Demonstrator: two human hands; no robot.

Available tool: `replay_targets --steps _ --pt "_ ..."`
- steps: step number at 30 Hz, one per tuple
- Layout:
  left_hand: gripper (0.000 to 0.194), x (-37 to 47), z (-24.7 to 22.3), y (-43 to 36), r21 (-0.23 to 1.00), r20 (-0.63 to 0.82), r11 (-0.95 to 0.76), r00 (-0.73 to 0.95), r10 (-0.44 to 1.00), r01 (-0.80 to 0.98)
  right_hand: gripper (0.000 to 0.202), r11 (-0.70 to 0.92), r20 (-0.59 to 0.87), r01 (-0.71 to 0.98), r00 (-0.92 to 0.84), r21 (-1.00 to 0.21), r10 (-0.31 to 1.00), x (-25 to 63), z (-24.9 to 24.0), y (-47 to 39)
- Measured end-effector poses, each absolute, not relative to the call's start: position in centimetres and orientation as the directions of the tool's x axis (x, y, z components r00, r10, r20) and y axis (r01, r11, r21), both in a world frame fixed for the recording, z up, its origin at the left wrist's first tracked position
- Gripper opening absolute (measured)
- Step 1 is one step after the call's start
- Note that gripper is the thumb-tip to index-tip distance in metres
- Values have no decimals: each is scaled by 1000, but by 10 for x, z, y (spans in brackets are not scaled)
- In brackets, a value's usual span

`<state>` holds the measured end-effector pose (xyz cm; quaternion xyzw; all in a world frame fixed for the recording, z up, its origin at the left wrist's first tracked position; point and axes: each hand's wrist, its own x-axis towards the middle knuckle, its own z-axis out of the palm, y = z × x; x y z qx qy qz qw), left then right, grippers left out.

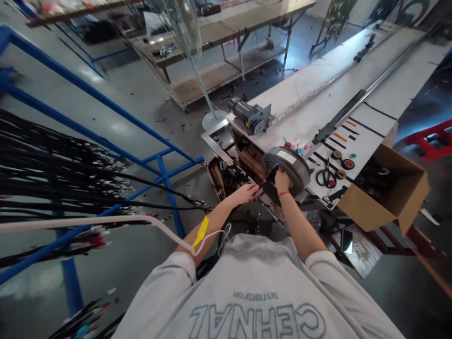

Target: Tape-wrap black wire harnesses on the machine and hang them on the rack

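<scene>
My left hand (250, 192) is at the near edge of the bench, its fingers pinched together by a thin dark strand. What it grips is too small to make out. Close by on the right, my right hand (281, 181), a red band at its wrist, reaches into the opening of a round grey ring-shaped machine part (295, 165). The fingers of that hand are mostly hidden against the ring. A dark piece lies between the two hands. Left of the ring, an open compartment with brown contents (252, 162) sits below the bench top.
A motor (247, 114) stands on the long white bench (318, 89). Tape rolls (348, 163) and scissors (325, 178) lie right of the ring, beside an open cardboard box (406, 188). Bundled black cables (70, 165) hang on a blue frame (88, 94) at left.
</scene>
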<state>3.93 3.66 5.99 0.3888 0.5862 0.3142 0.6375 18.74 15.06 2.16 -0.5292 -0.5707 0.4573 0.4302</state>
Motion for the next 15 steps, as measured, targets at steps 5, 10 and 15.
replay_targets --steps 5,10,15 --pt "32 46 60 89 860 -235 205 6 972 468 6 203 79 659 -212 -725 974 207 20 121" --pt "25 25 51 90 760 -154 102 26 988 641 15 265 66 547 -356 -794 932 222 17 125" --pt "25 11 52 83 774 -128 62 60 990 631 11 223 1 488 -414 -844 910 226 21 120"
